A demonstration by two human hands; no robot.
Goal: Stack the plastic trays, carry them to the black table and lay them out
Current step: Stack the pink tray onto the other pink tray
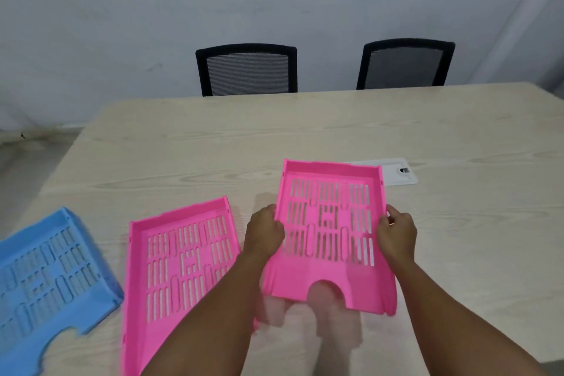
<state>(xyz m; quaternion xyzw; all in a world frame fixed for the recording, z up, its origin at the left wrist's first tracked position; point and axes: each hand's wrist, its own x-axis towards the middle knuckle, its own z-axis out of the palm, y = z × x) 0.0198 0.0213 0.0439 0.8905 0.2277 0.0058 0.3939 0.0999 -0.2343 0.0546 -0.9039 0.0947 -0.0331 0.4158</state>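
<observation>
A pink slotted plastic tray [331, 282] is lifted off the light wooden table [335, 131], tilted with its far end up. My left hand [265, 232] grips its left rim and my right hand [396, 230] grips its right rim. A second pink tray [183, 256] lies flat on the table to the left, partly covered by my left forearm. Further left, a blue tray [45, 272] lies flat at the table's corner, cut off by the frame edge.
A flat white plastic piece [399, 175] lies on the table just behind the held tray. Two black mesh chairs [247, 70] [404, 64] stand at the table's far edge against a grey wall. The floor shows at far left.
</observation>
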